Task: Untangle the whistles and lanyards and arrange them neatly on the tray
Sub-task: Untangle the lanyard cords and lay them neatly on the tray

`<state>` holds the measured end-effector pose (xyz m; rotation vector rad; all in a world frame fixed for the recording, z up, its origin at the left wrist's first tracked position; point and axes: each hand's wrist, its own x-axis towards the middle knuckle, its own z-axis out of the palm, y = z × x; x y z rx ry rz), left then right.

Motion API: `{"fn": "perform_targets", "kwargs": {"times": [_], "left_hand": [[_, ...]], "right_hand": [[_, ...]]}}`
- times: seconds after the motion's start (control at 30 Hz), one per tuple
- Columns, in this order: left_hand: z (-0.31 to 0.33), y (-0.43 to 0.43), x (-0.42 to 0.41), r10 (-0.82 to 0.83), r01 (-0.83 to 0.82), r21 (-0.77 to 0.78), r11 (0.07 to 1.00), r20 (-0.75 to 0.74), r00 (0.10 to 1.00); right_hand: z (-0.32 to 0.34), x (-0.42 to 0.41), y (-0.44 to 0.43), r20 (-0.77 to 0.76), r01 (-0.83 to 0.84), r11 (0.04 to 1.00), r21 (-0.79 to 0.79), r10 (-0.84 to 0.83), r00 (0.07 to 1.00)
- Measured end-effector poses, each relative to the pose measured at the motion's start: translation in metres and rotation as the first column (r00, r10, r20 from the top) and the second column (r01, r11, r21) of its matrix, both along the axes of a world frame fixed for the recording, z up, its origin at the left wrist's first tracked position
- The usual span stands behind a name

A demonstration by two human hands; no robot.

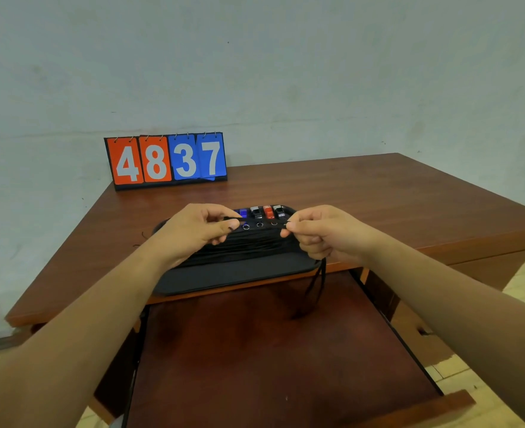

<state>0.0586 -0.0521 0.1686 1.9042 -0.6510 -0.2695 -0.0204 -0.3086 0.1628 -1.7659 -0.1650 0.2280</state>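
Note:
A black tray (239,274) lies at the table's near edge. Along its far side several whistles stand in a row: a blue whistle (242,212), a black whistle (256,211), a red whistle (268,212) and another black one (279,211). Black lanyards (255,245) lie bunched across the tray's middle, and some cords (317,282) hang over its right front corner. My left hand (198,230) pinches a dark cord end above the tray's left part. My right hand (313,231) pinches a cord end above the right part.
A flip scoreboard (167,160) reading 4837 stands at the back left of the brown wooden table (378,196), against the wall. Below the tray a pull-out wooden shelf (270,350) extends toward me. Tiled floor shows at the right.

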Motion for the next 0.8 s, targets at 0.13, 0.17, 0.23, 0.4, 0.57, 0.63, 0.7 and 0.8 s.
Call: {"fn": "perform_targets", "kwargs": {"times": [0.13, 0.17, 0.23, 0.4, 0.57, 0.63, 0.7, 0.8], "left_hand": [[-0.002, 0.006, -0.001, -0.028, 0.025, 0.096, 0.995, 0.037, 0.999], [-0.003, 0.008, -0.002, -0.054, 0.053, 0.077, 0.996, 0.003, 0.999], [-0.006, 0.011, -0.002, -0.089, 0.09, 0.009, 0.996, -0.07, 0.994], [-0.011, 0.021, -0.002, -0.116, 0.117, 0.103, 0.988, -0.015, 0.993], [-0.016, 0.034, -0.003, -0.203, 0.177, 0.306, 0.935, 0.057, 0.978], [-0.018, 0.04, -0.004, -0.204, 0.178, 0.313, 0.933, 0.053, 0.977], [-0.019, 0.045, -0.006, -0.18, 0.159, 0.28, 0.947, 0.051, 0.982], [-0.022, 0.052, -0.008, -0.126, 0.107, 0.213, 0.971, 0.076, 0.989]], "right_hand": [[-0.001, -0.002, -0.001, -0.01, 0.004, 0.999, -0.042, -0.004, 1.0], [-0.001, -0.003, -0.001, -0.007, 0.007, 0.997, -0.075, -0.007, 1.0], [-0.001, -0.005, 0.0, -0.008, 0.001, 0.993, -0.12, -0.002, 1.0], [-0.005, -0.008, 0.0, -0.044, -0.05, 0.994, -0.102, 0.046, 0.998], [-0.005, -0.013, -0.005, -0.053, -0.049, 0.992, -0.114, 0.044, 0.998], [-0.006, -0.014, -0.007, -0.05, -0.052, 0.983, -0.174, 0.044, 0.998], [-0.007, -0.014, -0.009, -0.04, -0.052, 0.961, -0.272, 0.042, 0.998], [-0.009, -0.015, -0.013, -0.02, -0.025, 0.924, -0.381, 0.019, 1.0]]}}
